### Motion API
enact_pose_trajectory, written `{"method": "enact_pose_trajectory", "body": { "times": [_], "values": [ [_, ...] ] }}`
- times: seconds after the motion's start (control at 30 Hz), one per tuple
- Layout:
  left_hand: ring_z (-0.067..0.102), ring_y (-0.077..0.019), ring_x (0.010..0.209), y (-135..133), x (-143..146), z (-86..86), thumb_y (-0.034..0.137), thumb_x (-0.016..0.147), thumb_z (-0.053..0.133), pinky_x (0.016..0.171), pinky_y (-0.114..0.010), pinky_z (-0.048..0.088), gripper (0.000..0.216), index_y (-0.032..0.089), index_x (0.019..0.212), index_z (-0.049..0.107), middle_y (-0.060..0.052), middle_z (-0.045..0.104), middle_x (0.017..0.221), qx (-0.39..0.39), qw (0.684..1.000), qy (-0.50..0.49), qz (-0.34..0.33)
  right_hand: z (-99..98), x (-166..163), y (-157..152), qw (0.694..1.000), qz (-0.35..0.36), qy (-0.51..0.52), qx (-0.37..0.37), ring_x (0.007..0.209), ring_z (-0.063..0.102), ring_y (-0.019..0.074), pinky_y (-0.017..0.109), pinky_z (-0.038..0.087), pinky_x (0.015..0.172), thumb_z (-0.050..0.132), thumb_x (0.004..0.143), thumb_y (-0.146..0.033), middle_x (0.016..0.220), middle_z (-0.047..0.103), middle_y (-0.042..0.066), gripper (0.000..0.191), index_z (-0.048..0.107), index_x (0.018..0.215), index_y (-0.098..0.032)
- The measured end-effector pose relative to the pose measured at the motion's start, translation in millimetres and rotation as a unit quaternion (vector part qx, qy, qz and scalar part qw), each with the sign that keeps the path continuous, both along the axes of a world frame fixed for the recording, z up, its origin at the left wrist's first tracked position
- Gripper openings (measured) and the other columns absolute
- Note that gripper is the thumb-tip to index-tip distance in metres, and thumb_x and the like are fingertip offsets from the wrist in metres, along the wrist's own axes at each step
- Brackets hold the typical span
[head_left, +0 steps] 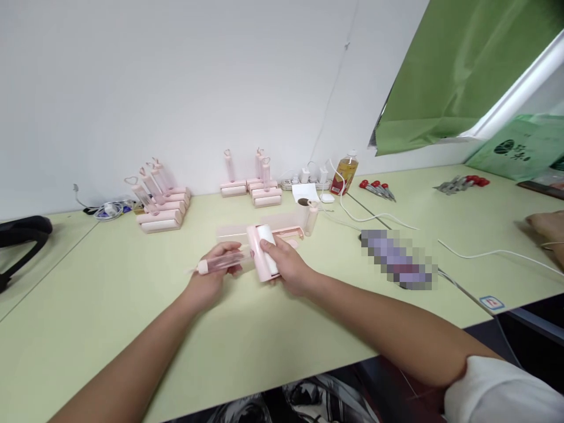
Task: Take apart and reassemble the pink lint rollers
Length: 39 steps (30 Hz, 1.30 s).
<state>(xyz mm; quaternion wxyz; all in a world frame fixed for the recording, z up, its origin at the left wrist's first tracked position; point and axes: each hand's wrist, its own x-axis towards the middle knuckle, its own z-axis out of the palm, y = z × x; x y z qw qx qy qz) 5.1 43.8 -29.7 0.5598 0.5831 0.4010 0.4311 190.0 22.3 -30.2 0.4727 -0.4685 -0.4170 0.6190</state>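
Observation:
My left hand point(211, 281) is closed around the clear pink handle point(222, 262) of a lint roller, which lies sideways over the pale green table point(132, 305). My right hand point(288, 267) grips the roller's pink head point(263, 254) with its white roll, at the handle's right end. Just behind the hands lie a flat pink tray-like part point(282, 226) and a small pink-white bottle-shaped piece point(311, 217).
Finished pink rollers stand in groups at the back left point(161, 202) and back middle point(258, 185). A bottle of yellow liquid point(344, 173), chargers, white cables, and red-handled tools point(378, 189) lie to the right. Another person's hand point(546, 226) rests at the far right. A black chair arm point(22, 235) is left.

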Motion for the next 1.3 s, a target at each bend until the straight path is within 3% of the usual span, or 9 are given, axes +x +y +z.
{"method": "enact_pose_trajectory", "body": {
  "times": [0.13, 0.37, 0.53, 0.7, 1.0, 1.3],
  "values": [
    [0.06, -0.0156, 0.072, 8.0, -8.8, 4.5, 0.053, 0.073, 0.07, 0.062, -0.029, 0.05, 0.043, 0.021, 0.101, 0.063, -0.005, 0.063, 0.098, -0.089, 0.992, -0.08, -0.044, 1.4, 8.7, -3.2, 0.984, 0.158, -0.052, -0.066, 0.04, 0.044, 0.0071, 0.017, 0.024, 0.031, 0.064, 0.08, -0.049, 0.074, 0.064, 0.0, 0.038, 0.057, 0.107, -0.022],
    [0.045, -0.0075, 0.05, 2.4, -1.9, -1.9, 0.043, 0.069, 0.076, 0.047, -0.02, 0.034, 0.032, 0.019, 0.08, 0.057, 0.006, 0.05, 0.062, -0.103, 0.991, -0.014, -0.085, -2.0, 10.0, -5.8, 0.958, 0.261, -0.1, -0.058, 0.045, 0.042, 0.0073, 0.018, 0.025, 0.037, 0.068, 0.076, -0.05, 0.069, 0.061, -0.002, 0.037, 0.059, 0.096, -0.02],
    [0.042, -0.0064, 0.045, 6.8, -7.3, 4.3, 0.033, 0.065, 0.078, 0.042, -0.019, 0.03, 0.033, 0.02, 0.076, 0.05, 0.007, 0.047, 0.058, -0.124, 0.982, 0.011, -0.14, -2.1, 8.7, -6.4, 0.961, 0.251, -0.096, -0.063, 0.054, 0.052, 0.0111, 0.021, 0.035, 0.048, 0.072, 0.072, -0.044, 0.071, 0.064, 0.0, 0.038, 0.061, 0.097, -0.018],
    [0.041, -0.006, 0.041, 12.9, -15.9, 12.5, 0.03, 0.068, 0.075, 0.04, -0.019, 0.028, 0.033, 0.02, 0.07, 0.044, 0.009, 0.042, 0.054, -0.14, 0.966, 0.044, -0.214, -1.7, 5.9, -5.2, 0.954, 0.274, -0.091, -0.076, 0.058, 0.056, 0.0123, 0.021, 0.036, 0.05, 0.075, 0.069, -0.043, 0.072, 0.066, 0.001, 0.04, 0.061, 0.096, -0.018],
    [0.038, -0.005, 0.043, 29.9, -22.2, 6.6, 0.028, 0.063, 0.077, 0.042, -0.018, 0.026, 0.038, 0.02, 0.07, 0.04, 0.009, 0.042, 0.055, -0.177, 0.96, 0.023, -0.214, -8.9, -11.5, -4.1, 0.971, 0.223, -0.077, -0.04, 0.065, 0.061, 0.016, 0.023, 0.041, 0.054, 0.068, 0.075, -0.042, 0.077, 0.068, 0.003, 0.033, 0.061, 0.098, -0.018],
    [0.036, -0.0043, 0.046, 31.8, -29.7, 17.1, 0.03, 0.061, 0.081, 0.043, -0.017, 0.025, 0.041, 0.019, 0.069, 0.042, 0.009, 0.042, 0.056, -0.166, 0.956, 0.054, -0.235, -13.8, -22.5, -15.8, 0.96, 0.151, -0.22, 0.078, 0.066, 0.058, 0.0164, 0.025, 0.04, 0.053, 0.063, 0.079, -0.043, 0.077, 0.064, 0.001, 0.025, 0.062, 0.087, -0.02]
  ]
}}
